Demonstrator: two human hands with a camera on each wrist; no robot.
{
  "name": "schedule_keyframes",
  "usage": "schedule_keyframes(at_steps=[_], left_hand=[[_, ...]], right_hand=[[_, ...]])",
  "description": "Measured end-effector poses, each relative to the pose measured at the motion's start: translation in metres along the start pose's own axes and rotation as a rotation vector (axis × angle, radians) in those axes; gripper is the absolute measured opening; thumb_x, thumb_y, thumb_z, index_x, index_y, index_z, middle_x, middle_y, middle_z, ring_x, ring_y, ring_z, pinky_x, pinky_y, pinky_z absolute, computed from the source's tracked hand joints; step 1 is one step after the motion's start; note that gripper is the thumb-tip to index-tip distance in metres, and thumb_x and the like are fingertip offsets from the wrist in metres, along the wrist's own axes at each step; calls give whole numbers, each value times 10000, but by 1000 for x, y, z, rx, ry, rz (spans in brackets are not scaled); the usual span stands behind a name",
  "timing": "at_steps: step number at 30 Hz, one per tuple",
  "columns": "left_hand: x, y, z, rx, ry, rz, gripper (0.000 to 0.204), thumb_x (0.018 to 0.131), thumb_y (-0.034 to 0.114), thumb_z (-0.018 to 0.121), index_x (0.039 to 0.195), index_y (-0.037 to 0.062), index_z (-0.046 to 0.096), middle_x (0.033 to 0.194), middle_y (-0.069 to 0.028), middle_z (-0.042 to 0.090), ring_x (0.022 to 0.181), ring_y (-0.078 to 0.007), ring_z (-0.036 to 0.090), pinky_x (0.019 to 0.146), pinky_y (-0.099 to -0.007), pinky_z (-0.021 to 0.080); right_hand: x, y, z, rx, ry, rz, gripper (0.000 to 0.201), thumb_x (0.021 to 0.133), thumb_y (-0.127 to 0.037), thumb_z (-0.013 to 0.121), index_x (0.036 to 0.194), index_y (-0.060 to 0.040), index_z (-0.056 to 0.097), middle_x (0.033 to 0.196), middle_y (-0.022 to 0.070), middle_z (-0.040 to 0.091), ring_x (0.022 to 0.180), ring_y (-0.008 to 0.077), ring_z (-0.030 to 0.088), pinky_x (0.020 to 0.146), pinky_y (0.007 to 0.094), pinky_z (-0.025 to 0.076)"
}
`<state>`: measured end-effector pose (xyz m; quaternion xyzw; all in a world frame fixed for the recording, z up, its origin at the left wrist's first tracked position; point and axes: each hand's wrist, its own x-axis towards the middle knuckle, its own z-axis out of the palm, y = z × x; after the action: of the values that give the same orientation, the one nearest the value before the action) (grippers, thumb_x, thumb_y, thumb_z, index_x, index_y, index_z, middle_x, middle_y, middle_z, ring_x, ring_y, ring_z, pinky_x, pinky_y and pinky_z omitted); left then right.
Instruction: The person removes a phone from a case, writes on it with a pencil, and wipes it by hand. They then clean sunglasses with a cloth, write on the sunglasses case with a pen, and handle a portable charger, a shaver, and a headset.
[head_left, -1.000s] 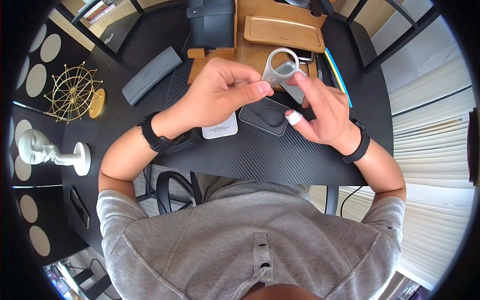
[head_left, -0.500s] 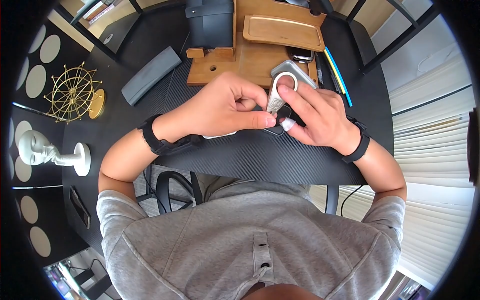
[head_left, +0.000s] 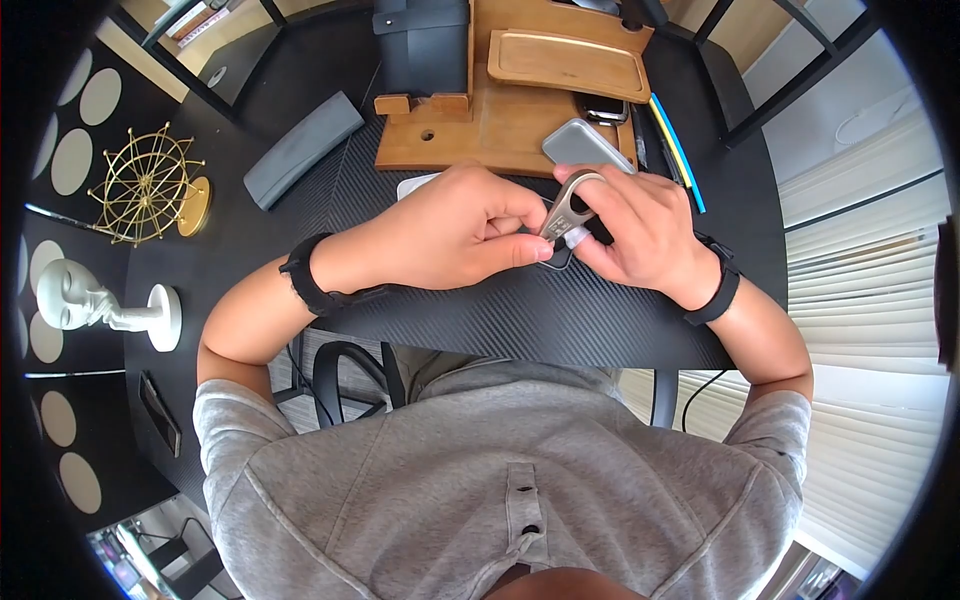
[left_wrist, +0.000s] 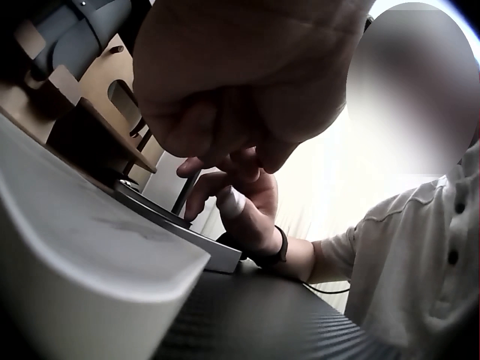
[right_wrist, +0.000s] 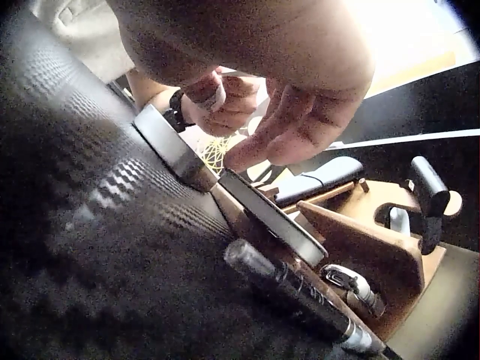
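Observation:
Between my hands in the head view is a flat silver teardrop-shaped tool (head_left: pixel 564 221) with a large ring at its wide end. My left hand (head_left: pixel 455 228) pinches its narrow end between thumb and index finger. From the other side, my right hand (head_left: pixel 645 222) has its index finger at the ring, skin showing through the hole, and its white-wrapped thumb close beside the narrow end. A shallow silver-edged case (right_wrist: pixel 171 148) lies beneath the hands, mostly covered by them in the head view. Its silver lid (head_left: pixel 583 145) leans against the wooden stand just beyond the right hand.
A white box (head_left: pixel 413 184) lies partly behind the left hand. Beyond are the wooden stand (head_left: pixel 440 150) and a watch (head_left: pixel 603 108). Pens (head_left: pixel 672 150) lie to the right. At left are a grey case (head_left: pixel 303 150), a gold wheel model (head_left: pixel 148 180) and a white figurine (head_left: pixel 100 300).
The tool has come down toward the desk and tilted, its ring now leaning right. My right index finger has moved in over the ring, and the right thumb closer to the narrow end.

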<state>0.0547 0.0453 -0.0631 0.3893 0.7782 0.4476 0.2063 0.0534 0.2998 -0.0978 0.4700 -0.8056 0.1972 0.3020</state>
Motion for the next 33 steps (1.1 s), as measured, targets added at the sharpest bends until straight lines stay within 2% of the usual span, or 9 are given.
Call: schedule_keyframes(at_steps=[4, 7, 13, 22, 25, 28, 31, 33], left_hand=[[-1, -10, 4, -311, -65, -72, 129, 1004, 107, 698, 995, -20, 682, 845, 42, 635, 744, -11, 494, 635, -211, 409], [-2, -11, 3, -430, -98, -129, 143, 1014, 100, 686, 1045, -38, 676, 947, 25, 660, 846, -15, 541, 731, -189, 453], [-2, -9, -1, -452, -146, -146, 154, 1011, 115, 695, 1041, -35, 678, 942, 25, 666, 841, -12, 546, 745, -190, 467], [-1, -7, 0, -479, -159, -120, 123, 1000, 100, 709, 970, -14, 677, 788, 66, 614, 747, 11, 499, 733, -177, 453], [-1, -8, -2, -364, -163, -125, 112, 997, 88, 708, 946, -6, 676, 767, 79, 594, 695, 15, 464, 669, -174, 420], [1, -12, 5, -381, -35, -82, 116, 995, 94, 714, 929, 6, 676, 730, 90, 568, 648, 23, 421, 588, -185, 351], [2, -4, 2, -385, 62, -97, 135, 998, 123, 718, 932, 11, 678, 703, 91, 556, 627, 24, 409, 550, -200, 304], [3, -7, -1, -359, 137, -72, 150, 999, 138, 719, 936, 7, 681, 684, 90, 549, 620, 24, 403, 552, -196, 310]], right_hand=[[-2, -1, 2, 0, 36, 0, 491, 726, -166, 746, 1202, -91, 651, 861, 43, 660, 621, 217, 669, 530, 335, 522], [-4, 0, 5, 2, 58, -12, 503, 716, -163, 751, 1200, -80, 641, 875, 60, 673, 621, 224, 669, 537, 339, 525], [-5, 1, 5, 20, 70, -37, 523, 701, -158, 766, 1189, -53, 612, 915, 91, 693, 635, 239, 679, 543, 341, 527], [-6, -1, 5, 30, 53, -32, 519, 711, -158, 774, 1192, -59, 605, 922, 102, 693, 631, 252, 677, 539, 356, 528], [-9, 4, 3, 103, 20, -68, 513, 734, -168, 778, 1205, -65, 601, 891, 104, 687, 622, 264, 673, 534, 368, 527], [-10, 7, 3, 150, 75, -100, 517, 767, -175, 779, 1236, -58, 596, 856, 104, 680, 614, 275, 667, 531, 377, 525], [-8, 4, 2, 128, 100, -38, 531, 792, -181, 779, 1268, -48, 587, 829, 100, 673, 610, 275, 664, 531, 381, 523], [-7, 3, 3, 151, 123, -25, 543, 798, -173, 776, 1290, -41, 586, 832, 101, 669, 603, 273, 658, 526, 375, 520]])
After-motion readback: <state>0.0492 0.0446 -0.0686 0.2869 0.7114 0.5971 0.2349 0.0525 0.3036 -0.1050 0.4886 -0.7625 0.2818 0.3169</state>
